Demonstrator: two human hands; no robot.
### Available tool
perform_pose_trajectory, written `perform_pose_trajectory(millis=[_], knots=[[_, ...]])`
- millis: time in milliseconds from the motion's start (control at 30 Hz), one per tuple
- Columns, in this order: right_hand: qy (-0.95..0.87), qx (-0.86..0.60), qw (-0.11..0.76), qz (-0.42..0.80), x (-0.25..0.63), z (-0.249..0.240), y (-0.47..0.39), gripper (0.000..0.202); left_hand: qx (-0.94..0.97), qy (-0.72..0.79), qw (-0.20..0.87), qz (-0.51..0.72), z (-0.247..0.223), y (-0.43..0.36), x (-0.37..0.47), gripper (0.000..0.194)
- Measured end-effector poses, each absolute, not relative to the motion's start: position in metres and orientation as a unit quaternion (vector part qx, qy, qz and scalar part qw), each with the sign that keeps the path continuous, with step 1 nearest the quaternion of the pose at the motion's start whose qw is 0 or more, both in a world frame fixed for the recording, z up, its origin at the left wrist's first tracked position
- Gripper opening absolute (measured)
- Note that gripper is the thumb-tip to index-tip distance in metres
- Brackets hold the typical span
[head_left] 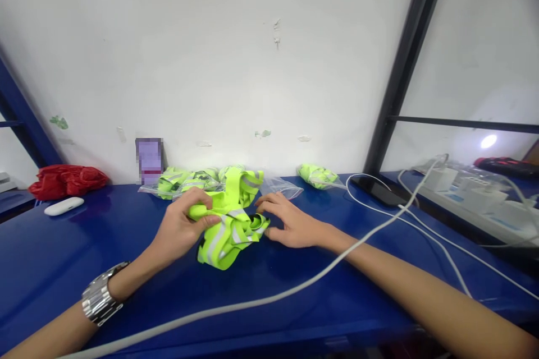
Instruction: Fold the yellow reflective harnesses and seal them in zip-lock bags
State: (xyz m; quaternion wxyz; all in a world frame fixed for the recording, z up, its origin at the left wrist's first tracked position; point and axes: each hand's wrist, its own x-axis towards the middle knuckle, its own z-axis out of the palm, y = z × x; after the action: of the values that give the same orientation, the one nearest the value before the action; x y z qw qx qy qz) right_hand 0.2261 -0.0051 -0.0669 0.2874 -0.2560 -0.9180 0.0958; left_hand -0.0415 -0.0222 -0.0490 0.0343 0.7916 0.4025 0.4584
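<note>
The left hand has its fingers curled around a fold of the neon-yellow reflective vest, pinching it at the left edge. The right hand lies with fingers spread and flat, fingertips pressing the vest's right side. The vest sits crumpled on the blue table, in the middle. Behind it lie clear bags of folded vests. A white cable crosses in front, over the right forearm.

Both forearms bare, no sleeves in view. Left wrist: chunky silver metal-link watch, face apparently turned away. Hands ungloved.
</note>
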Motion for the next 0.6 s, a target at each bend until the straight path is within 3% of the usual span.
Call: perform_pose_trajectory(millis=[200,333,433,600], knots=[[-0.863,-0.273,0.364,0.221,0.221,-0.065,-0.011,0.012,0.607,0.378,0.254,0.652,-0.031,-0.013,-0.040,0.031],[-0.770,-0.299,0.473,0.305,0.224,-0.062,-0.008,0.021,0.498,0.321,0.350,0.726,-0.013,-0.001,-0.039,0.032],[-0.767,-0.251,0.517,0.286,0.231,-0.059,-0.006,0.024,0.471,0.310,0.377,0.735,-0.003,0.014,-0.037,0.032],[-0.802,-0.270,0.498,0.189,0.231,-0.064,-0.005,0.009,0.522,0.295,0.387,0.700,0.011,0.033,-0.020,0.032]])
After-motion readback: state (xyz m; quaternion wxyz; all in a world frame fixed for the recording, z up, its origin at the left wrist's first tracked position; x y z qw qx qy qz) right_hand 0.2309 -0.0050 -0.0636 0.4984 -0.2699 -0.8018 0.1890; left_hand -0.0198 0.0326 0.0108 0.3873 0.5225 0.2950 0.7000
